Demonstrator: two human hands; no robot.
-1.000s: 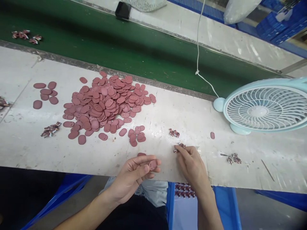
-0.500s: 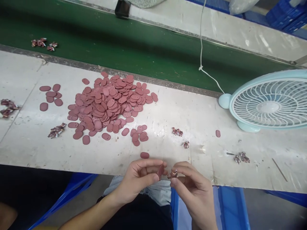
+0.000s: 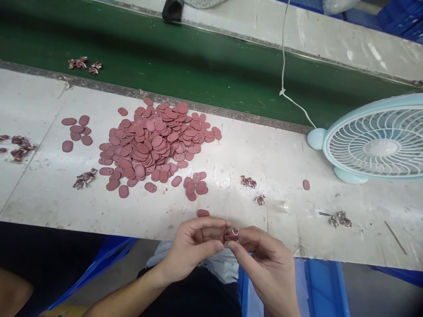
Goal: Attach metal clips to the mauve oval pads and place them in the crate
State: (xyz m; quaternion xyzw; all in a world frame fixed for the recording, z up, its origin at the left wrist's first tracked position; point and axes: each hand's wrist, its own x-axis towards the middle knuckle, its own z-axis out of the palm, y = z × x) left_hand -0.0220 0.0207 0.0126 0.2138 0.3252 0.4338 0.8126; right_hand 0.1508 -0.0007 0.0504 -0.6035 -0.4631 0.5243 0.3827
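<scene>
The right hand (image 3: 264, 259) has brought a small figure (image 3: 234, 234) — from table (image 3: 148, 211) to left hand (image 3: 193, 246).

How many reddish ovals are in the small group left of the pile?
7 ovals: two at back, three overlapping mid-group, two in front; more may be hidden.

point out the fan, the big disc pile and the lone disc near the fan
Fan (image 3: 381, 148), head view: hub of its grille.
Disc pile (image 3: 145, 143), head view: middle of the heap.
Lone disc (image 3: 306, 185), head view: its upper face.
</scene>
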